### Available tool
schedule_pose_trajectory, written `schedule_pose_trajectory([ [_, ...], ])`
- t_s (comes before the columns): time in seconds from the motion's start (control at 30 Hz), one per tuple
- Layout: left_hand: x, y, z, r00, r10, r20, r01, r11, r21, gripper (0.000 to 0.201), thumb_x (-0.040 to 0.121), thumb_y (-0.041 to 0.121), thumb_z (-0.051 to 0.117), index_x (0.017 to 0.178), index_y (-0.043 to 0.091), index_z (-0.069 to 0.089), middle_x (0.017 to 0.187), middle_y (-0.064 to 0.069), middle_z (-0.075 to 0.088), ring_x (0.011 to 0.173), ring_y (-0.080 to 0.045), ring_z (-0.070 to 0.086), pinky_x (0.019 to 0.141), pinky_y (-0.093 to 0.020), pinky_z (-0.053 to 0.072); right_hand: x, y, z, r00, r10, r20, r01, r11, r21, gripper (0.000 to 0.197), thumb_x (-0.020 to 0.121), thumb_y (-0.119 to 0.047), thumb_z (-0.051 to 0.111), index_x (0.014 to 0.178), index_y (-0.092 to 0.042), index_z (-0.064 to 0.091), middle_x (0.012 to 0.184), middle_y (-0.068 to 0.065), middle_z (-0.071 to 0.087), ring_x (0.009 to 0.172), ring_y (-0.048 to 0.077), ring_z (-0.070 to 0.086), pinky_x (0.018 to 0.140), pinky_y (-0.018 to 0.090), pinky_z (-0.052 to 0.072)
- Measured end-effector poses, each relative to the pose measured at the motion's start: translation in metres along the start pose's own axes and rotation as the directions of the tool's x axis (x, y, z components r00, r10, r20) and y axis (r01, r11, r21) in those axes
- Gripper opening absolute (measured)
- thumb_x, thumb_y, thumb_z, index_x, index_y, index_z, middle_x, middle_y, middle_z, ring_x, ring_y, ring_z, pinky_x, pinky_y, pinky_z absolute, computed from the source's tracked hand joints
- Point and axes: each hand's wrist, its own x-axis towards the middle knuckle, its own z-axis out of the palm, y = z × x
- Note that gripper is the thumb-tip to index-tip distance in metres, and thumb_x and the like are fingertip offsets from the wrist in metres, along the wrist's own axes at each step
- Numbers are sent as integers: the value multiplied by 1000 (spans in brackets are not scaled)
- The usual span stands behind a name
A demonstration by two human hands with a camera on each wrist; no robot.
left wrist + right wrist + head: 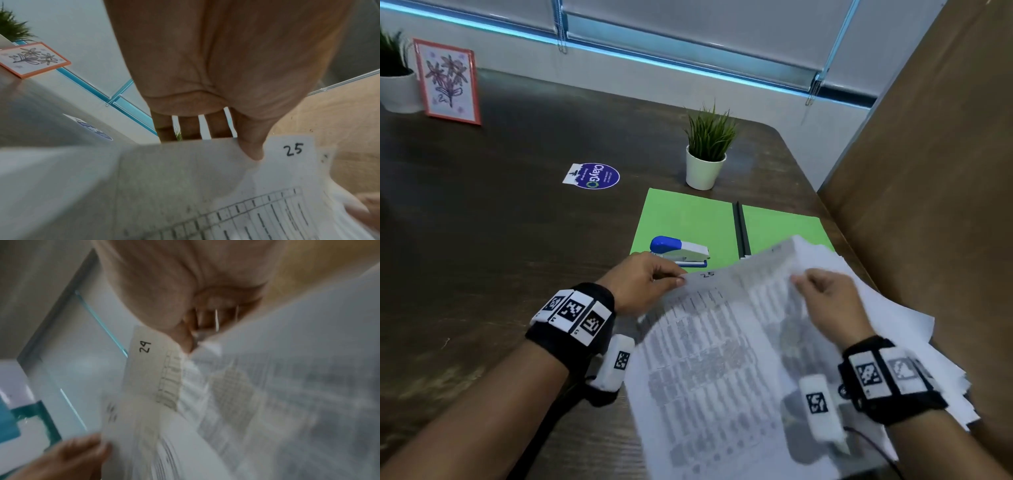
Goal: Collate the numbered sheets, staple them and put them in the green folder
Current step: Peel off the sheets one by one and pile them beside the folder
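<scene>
I saw the dark table (500, 240) carrying the open green folder (688, 219) at its far right, in front of a potted plant (707, 150). Nearer me a loose pile of sheets (722, 359) was lifted, partly over the folder. My left hand (643, 281) pinched the corner of the sheet marked 25 (292, 149); my right hand (828, 301) pinched the sheets' top edge. The stapler (681, 251) lay on the folder.

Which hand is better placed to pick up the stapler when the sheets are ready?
Probably the left hand: it pinches sheet 25 right beside the stapler on the green folder. The right hand is farther away.
</scene>
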Motion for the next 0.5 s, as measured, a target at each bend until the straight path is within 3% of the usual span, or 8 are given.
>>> schedule_pose_trajectory([
  [0.07,0,1,-1,1000,1,-9,-1,1000,-10,15,95,26,66,103,27,79,95,15,77,92,-7,70,91,-32,55,22,-14,-24,981,-43,-189,49,998,30,34,94,-17,64,63,-5,59,56,-8,42,54,4,36,56,28,35],
  [0.13,-1,3,-2,1000,-1,-16,1,1000,7,14,95,26,66,100,27,79,91,13,76,87,-8,69,84,-28,54,40,-32,-52,933,-80,-351,97,995,32,18,92,-22,66,85,-7,74,67,-7,61,59,-1,50,62,27,45],
  [0.2,0,3,-3,1000,7,-20,-7,1000,27,13,94,23,67,97,25,79,89,9,76,79,-8,67,78,-26,51,50,-59,-79,865,-157,-477,168,986,-19,23,90,-30,65,98,-12,76,80,-2,68,68,0,56,68,26,48],
  [0.27,-1,4,-4,1000,11,-21,-10,999,50,13,94,22,67,96,24,79,89,6,76,81,-11,67,77,-26,50,58,-84,-104,787,-236,-570,249,967,-56,25,89,-39,60,95,-20,75,83,1,68,65,0,54,65,26,47],
  [0.33,-1,5,-4,1000,12,-29,-11,998,61,12,94,22,66,95,23,78,89,4,76,86,-15,67,80,-27,50,64,-101,-123,741,-285,-608,274,955,-113,27,90,-52,54,90,-32,72,82,-7,66,60,-3,52,64,27,48],
  [0.4,-2,6,-4,999,0,-41,2,998,59,13,94,21,65,95,23,78,88,3,75,87,-17,67,79,-25,49,66,-113,-135,719,-351,-600,281,936,-211,33,90,-70,46,90,-47,69,77,-26,63,65,-6,55,69,19,47],
  [0.43,-2,6,-4,999,-4,-42,6,998,59,14,95,20,64,95,23,77,88,3,75,87,-17,67,81,-26,50,65,-115,-139,716,-405,-569,287,913,-288,36,91,-73,43,93,-48,68,78,-27,64,69,-4,57,70,18,46],
  [0.5,-2,7,-6,999,-6,-36,9,998,64,17,97,19,61,98,25,77,93,5,76,90,-14,68,87,-30,53,60,-115,-135,664,-546,-511,307,822,-480,37,97,-61,46,103,-31,67,85,-7,68,76,15,60,73,34,49],
])
